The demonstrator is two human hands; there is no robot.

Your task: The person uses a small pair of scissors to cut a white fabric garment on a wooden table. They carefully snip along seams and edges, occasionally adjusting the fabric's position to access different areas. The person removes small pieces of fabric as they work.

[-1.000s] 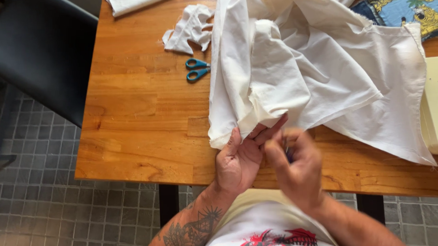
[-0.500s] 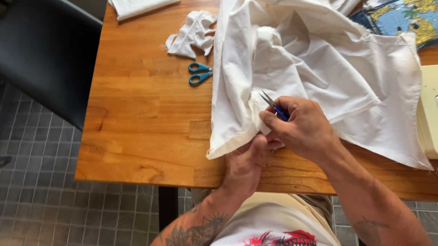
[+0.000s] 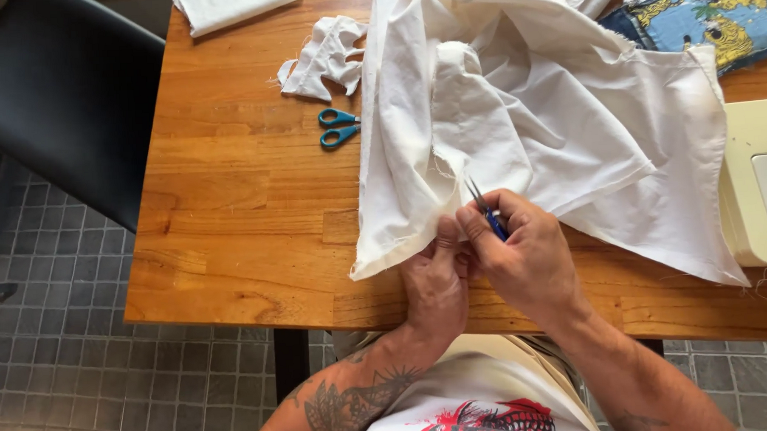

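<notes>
From the head camera, the left hand (image 3: 438, 283) pinched the near edge of the crumpled white cotton cloth (image 3: 516, 126) lying on the wooden table (image 3: 230, 212). The right hand (image 3: 521, 251) was closed around small blue-handled snips (image 3: 486, 212), blades pointing at the cloth. Blue-handled scissors (image 3: 338, 129) lay near a white fabric scrap (image 3: 325, 58).

Blue-handled scissors (image 3: 338, 129), fabric scraps (image 3: 323, 60), black chair (image 3: 56, 99)
</notes>
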